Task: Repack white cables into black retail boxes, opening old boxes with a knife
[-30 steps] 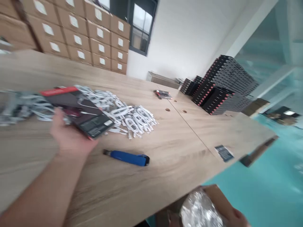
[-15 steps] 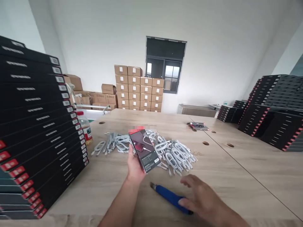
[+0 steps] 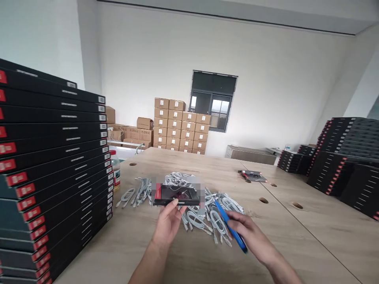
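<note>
My left hand is closed around the near edge of a slim black-and-red retail box, held above the table with its long edge toward me. In my right hand is a blue utility knife, its tip angled up and to the left, a short way right of the box. The tip is too small to make out well. Beneath and behind both hands lies a loose pile of grey-white coiled cables, partly hidden by the box.
A tall stack of black boxes rises at the left, with a red-capped bottle behind it. More black box stacks stand at the right. A flat black pack lies farther back on the wooden table, near several round holes.
My right hand has picked up the utility knife from the table and raised it toward the box. My left hand has tipped the box from upright to nearly flat. The camera has tilted up.
</note>
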`<action>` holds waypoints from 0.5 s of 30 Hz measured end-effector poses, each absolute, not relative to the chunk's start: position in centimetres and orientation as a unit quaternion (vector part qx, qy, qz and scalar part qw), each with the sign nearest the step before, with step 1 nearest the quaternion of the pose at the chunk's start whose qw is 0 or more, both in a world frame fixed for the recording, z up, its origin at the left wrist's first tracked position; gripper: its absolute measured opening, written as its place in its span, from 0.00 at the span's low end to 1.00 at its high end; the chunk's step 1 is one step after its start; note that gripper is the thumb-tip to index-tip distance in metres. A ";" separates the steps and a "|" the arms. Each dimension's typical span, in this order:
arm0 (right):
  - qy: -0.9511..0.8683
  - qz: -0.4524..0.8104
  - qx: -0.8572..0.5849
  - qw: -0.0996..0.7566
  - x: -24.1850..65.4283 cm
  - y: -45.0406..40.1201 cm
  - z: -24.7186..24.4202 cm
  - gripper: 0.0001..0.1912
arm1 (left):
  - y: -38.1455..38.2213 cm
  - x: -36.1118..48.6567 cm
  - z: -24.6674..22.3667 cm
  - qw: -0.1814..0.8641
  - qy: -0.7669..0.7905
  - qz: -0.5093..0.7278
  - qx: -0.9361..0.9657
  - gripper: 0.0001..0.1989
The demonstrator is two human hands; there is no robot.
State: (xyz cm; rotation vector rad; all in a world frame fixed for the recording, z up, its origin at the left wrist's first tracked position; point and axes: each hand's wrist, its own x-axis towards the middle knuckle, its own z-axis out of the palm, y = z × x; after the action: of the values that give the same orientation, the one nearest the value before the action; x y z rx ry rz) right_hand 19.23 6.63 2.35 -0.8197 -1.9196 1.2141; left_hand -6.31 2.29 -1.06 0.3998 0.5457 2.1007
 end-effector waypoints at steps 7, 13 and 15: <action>-0.773 0.311 -0.313 0.456 14.1 5.5 -3.2 0.24 | 2.2 -4.8 -1.0 0.450 0.270 0.822 0.224 0.35; -0.818 0.266 -0.299 0.413 14.5 4.4 -3.8 0.23 | 2.0 -3.9 -0.6 0.428 0.314 0.789 0.308 0.26; -0.820 0.264 -0.298 0.411 14.4 4.3 -3.5 0.23 | 2.1 -3.9 -1.0 0.417 0.335 0.782 0.321 0.23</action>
State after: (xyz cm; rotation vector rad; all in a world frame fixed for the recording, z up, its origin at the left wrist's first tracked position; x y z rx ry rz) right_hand 14.38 4.27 -3.48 -0.7512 -2.0644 0.6650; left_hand -3.92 2.10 -1.02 0.8057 0.8412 1.9625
